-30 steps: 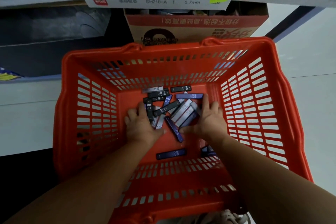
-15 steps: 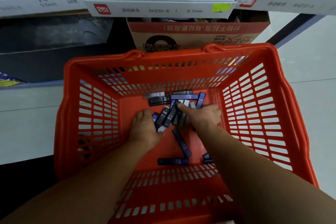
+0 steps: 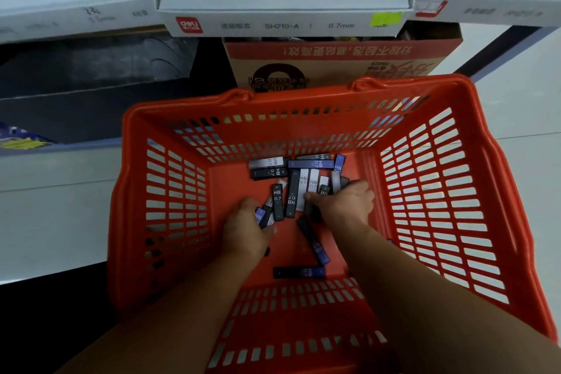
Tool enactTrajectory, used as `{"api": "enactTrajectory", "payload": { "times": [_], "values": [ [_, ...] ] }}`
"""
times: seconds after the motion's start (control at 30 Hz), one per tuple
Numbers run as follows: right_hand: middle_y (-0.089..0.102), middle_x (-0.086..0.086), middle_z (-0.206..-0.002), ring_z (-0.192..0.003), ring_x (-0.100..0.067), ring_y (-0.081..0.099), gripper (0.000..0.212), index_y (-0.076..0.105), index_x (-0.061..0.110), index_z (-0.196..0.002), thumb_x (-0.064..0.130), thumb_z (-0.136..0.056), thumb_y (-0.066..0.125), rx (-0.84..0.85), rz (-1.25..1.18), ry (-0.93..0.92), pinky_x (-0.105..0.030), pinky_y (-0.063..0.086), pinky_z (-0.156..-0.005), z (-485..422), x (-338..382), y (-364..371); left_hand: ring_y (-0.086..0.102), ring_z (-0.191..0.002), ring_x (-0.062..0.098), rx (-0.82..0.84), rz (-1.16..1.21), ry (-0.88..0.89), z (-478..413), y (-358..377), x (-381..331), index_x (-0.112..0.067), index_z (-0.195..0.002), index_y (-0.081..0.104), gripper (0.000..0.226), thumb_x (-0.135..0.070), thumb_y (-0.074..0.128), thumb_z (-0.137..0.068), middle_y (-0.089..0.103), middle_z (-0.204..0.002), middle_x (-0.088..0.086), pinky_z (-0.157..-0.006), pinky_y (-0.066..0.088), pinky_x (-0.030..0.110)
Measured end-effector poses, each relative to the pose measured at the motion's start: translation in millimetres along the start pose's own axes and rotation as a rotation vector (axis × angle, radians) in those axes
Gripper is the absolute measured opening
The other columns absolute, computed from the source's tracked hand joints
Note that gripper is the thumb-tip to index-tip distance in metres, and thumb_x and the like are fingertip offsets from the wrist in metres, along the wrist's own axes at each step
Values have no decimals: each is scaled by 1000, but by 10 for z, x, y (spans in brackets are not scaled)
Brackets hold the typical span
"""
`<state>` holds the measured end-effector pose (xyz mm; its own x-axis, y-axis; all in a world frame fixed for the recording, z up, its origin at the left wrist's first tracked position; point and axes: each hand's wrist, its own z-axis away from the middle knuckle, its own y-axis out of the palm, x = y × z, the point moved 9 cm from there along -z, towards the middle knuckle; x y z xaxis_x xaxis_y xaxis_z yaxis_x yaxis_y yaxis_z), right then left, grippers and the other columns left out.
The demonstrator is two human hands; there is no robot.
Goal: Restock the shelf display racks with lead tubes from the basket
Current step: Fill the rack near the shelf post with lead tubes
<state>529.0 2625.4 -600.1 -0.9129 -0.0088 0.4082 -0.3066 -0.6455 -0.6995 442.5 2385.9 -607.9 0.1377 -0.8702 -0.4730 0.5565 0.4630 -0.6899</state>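
Both hands, flat a second ago, now curl inside the basket (image 3: 303, 98): left hand (image 3: 246, 223) with its grip on a few lead tubes (image 3: 277, 200), right hand (image 3: 344, 203) with its grip round a bunch, seemingly ready for the display rack (image 3: 273, 25).

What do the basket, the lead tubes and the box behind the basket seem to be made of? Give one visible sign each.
Basket: moulded plastic, slightly glossy; slotted one-piece red walls.
Lead tubes: probably hard plastic, smooth with a faint sheen; crisp printed labels.
Box: likely cardboard, matt; brown printed face.
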Motion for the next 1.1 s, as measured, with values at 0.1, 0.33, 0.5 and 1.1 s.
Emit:
{"api": "enactTrajectory", "payload": {
  "times": [0.1, 0.33, 0.5, 1.1],
  "values": [
    [44, -13, -138, -132, -33, 41, 99, 42, 8, -134, 47, -62, 97, -5, -19, -15, -48, 41, -113, 5, -41, 8, 67, -87, 21, 36, 32, -24, -4, 10, 15, -20, -104, 59, 40, -23, 89, -78, 68, -95, -2, -75, 55, 33],
    [56, -2, -121, -108, -21, 57, 81, 57, 12, -116, 50, -58, 98, 60, -19, 29, -43, 57, -96, 44, -27, 92, 58, -106, 27, 90, -86, 93, -28, 2, -67, -12, -110, 63, 28, -25, 76, -89, 59, -114, 8, -93, 51, 41],
    [51, -13, -133, -126, -32, 51, 107, 48, 5, -135, 58, -55, 96, -8, 68, 25, -46, 46, -110, 149, 69, 88, 61, -97, 20, 155, 55, 39, 46, -29, -47, -17, -113, 57, 20, -24, 68, -97, 60, -106, 2, -81, 52, 33],
    [70, -5, -98, -87, -26, 70, 43, 60, 16, -99, 29, -69, 89, 147, -109, -21, -41, 61, -82, 127, 176, 376, 70, -91, 17, 21, 111, -96, -160, -75, -213, -21, -113, 57, 69, -53, 93, -64, 69, -100, -9, -75, 58, 31]
  ]
}}
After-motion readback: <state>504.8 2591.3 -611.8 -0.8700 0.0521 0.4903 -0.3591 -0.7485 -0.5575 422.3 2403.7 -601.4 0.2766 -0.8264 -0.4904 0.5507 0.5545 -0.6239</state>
